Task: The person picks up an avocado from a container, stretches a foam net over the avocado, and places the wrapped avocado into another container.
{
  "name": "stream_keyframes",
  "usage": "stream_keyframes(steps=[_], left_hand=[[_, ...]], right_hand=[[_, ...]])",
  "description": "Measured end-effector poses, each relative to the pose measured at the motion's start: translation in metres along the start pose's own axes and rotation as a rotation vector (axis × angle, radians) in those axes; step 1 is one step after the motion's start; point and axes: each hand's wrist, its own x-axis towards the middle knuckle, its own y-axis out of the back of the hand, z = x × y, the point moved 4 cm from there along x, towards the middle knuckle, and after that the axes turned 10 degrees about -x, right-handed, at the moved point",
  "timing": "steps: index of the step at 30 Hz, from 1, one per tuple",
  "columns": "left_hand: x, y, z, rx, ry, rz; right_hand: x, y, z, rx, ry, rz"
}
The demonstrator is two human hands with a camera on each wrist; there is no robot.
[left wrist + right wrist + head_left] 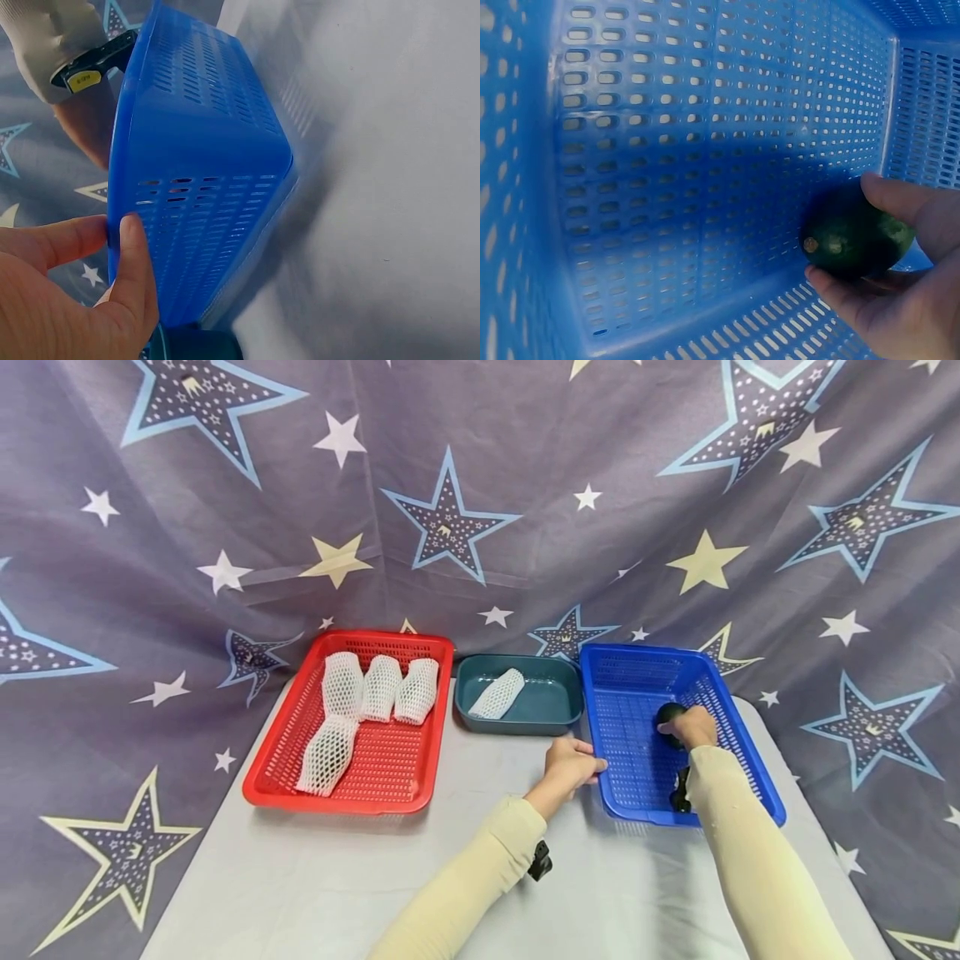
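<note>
My right hand (693, 727) reaches into the blue basket (626, 739) and grips a dark green avocado (847, 232), thumb on one side and fingers on the other. In the right wrist view the avocado's brown stem end faces the camera, close over the slotted floor near a corner. At the basket's near left side, my left hand (570, 767) pinches the rim between thumb and fingers. The left wrist view shows the thumb and fingertips (132, 232) right at the blue rim, with the basket's outer wall beyond.
A teal dish (547, 693) holding a white foam net sleeve (497, 695) stands just left of the blue basket. Further left sits a red basket (386, 768) with several white foam net sleeves (327, 756). A star-patterned curtain (540, 568) hangs behind the white table (315, 877).
</note>
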Motion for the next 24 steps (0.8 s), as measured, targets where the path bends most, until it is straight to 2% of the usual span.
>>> stream_keyframes(steps=[8, 15, 20, 24], left_hand=[[-0.002, -0.002, 0.000, 0.000, 0.002, -0.007], [0.001, -0.002, -0.002, -0.005, 0.008, -0.007], [0.002, -0.001, -0.001, -0.026, 0.015, -0.008], [0.002, 0.000, -0.001, -0.043, 0.020, -0.015]], right_hand=[[-0.005, 0.002, 0.007, 0.068, -0.013, 0.010], [-0.013, 0.014, 0.004, 0.126, -0.001, 0.028], [-0.012, 0.024, 0.002, 0.175, -0.002, 0.008], [-0.007, 0.030, 0.000, 0.264, -0.023, -0.015]])
